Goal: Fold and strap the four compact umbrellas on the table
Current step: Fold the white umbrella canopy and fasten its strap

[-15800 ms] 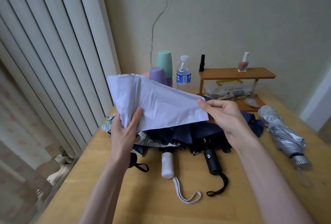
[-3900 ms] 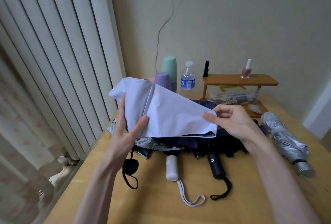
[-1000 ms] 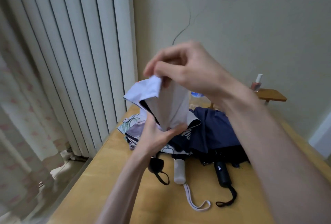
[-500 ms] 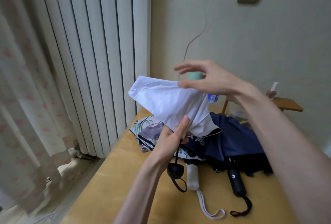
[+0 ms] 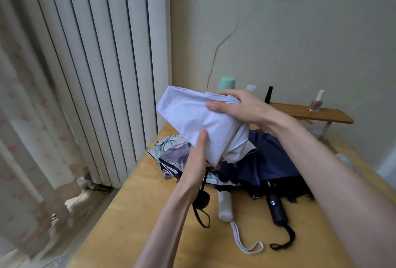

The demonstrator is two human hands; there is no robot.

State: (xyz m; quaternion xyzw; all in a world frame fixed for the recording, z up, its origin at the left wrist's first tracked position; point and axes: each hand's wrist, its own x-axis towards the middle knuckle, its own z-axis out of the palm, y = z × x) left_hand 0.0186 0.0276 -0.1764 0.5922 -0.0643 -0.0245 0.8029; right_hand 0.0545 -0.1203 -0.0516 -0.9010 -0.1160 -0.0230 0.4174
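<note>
Umbrellas in plain sight: three. Lifted at centre, pale lilac fabric umbrella (image 5: 192, 117), gripped low by left hand (image 5: 197, 160) with thumb flat on cloth, and wrapped at top by right hand (image 5: 242, 107) with curled fingers. Floral-print umbrella (image 5: 171, 150) at 7 o'clock of it and navy umbrella (image 5: 267, 160) at 5 o'clock, both lying loose on yellow wooden table (image 5: 128, 225). Bare wood at 6 o'clock; table's edge close at 9 o'clock.

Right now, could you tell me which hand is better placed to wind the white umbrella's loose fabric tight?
Probably the right hand: it curls over the bunched top of the white umbrella, beside the flaring fabric. The left hand grips the lower end, steadying it.
</note>
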